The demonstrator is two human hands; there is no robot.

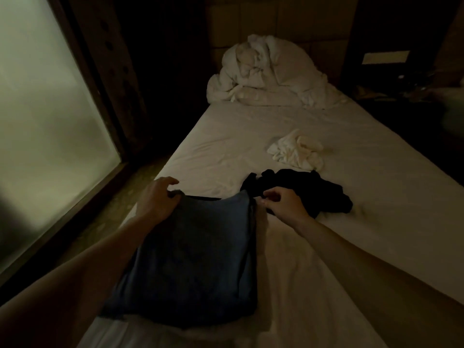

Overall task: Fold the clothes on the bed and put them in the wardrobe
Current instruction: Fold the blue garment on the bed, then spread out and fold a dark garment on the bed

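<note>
The room is dim. The bed (pixel 339 197) is made up with a pale, lightly creased sheet and runs away from the person toward a padded headboard (pixel 276 21) lost in shadow. A dark blue garment (pixel 195 267) lies flat on the near part of the sheet, folded into a rough rectangle, and both bare arms reach out over it.

The left hand (pixel 157 199) holds the far left corner of the blue garment, fingers curled over the edge. The right hand (pixel 281 202) is at the far right corner, thumb and fingertips drawn together as if pinching the fabric edge, though the gloom makes the contact hard to confirm.

Just beyond the right hand, touching the blue garment's far corner, a black garment (pixel 313 189) lies crumpled on the sheet. Farther out from that hand sits a small bunched white garment (pixel 296 149), just beside the black one. Well beyond both hands, a white duvet (pixel 266 74) is heaped at the head of the bed.

To the left of the left hand, past the mattress edge, there is a strip of floor (pixel 120 197) and then a large frosted glass panel (pixel 45 109) in a dark wooden frame (pixel 93 71), glowing faintly green-white. Off to the right of the right hand, a dark bedside surface (pixel 401 89) holds objects too dim to make out.
</note>
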